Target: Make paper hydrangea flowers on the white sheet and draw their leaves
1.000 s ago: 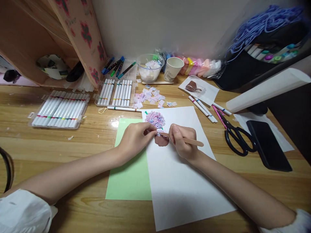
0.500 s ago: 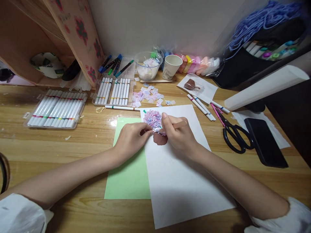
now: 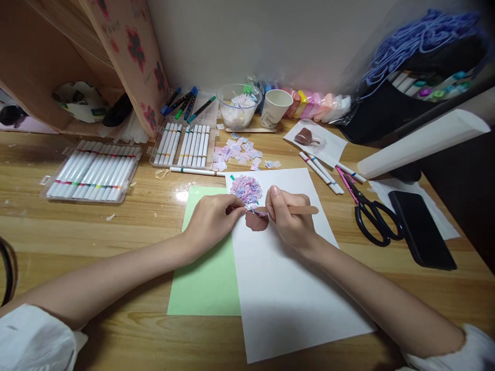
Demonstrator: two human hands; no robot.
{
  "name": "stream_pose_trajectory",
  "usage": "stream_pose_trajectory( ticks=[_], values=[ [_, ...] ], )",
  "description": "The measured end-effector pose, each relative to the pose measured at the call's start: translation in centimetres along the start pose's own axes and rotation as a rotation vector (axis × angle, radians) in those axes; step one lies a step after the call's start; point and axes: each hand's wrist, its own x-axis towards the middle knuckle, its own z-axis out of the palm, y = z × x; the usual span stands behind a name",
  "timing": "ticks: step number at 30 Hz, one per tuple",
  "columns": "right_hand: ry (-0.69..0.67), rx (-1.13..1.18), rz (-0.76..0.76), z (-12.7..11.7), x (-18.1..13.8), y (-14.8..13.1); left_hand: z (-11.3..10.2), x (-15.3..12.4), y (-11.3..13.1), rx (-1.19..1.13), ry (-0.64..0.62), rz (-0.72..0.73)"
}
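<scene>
My right hand (image 3: 292, 219) grips a flat wooden stick (image 3: 305, 209) like a pen, its tip hidden near a brown clay patch (image 3: 256, 221) on the white paper sheet (image 3: 286, 278). My left hand (image 3: 212, 219) rests on the paper's left edge, fingertips pinched at the lower rim of a cluster of pink and blue paper bits (image 3: 246, 189) stuck above the clay. What the fingertips pinch is too small to make out. A green sheet (image 3: 201, 283) lies under the left hand.
Two clear marker cases (image 3: 91, 170) (image 3: 187, 145) sit at left. Loose paper scraps (image 3: 235, 152), a plastic bowl (image 3: 234, 105) and paper cup (image 3: 275, 107) stand behind. Black scissors (image 3: 369, 216), loose markers (image 3: 320, 172), a phone (image 3: 421, 229) and a clay lump on paper (image 3: 305, 136) lie right.
My right hand turned the stick from pointing up-right half a second ago back to lying level toward the right. The left hand stayed pinched at the cluster's edge.
</scene>
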Motion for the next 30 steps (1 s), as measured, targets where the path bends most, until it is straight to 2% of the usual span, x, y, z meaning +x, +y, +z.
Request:
stream_pose_trajectory(
  ticks=[14,22,26,30],
  values=[
    [-0.053,-0.062,-0.065,0.22,0.06,0.21,0.10,-0.04,-0.11,0.005,0.006,0.017],
    [-0.043,-0.121,0.030,0.16,0.27,-0.25,-0.07,0.06,0.16,0.017,-0.002,-0.008],
    [-0.070,-0.068,0.054,0.33,0.52,-0.36,0.04,0.06,0.11,0.002,-0.012,-0.031],
    [-0.023,0.027,0.068,-0.17,0.07,0.19,-0.09,-0.03,-0.03,-0.028,-0.024,-0.035]
  ],
)
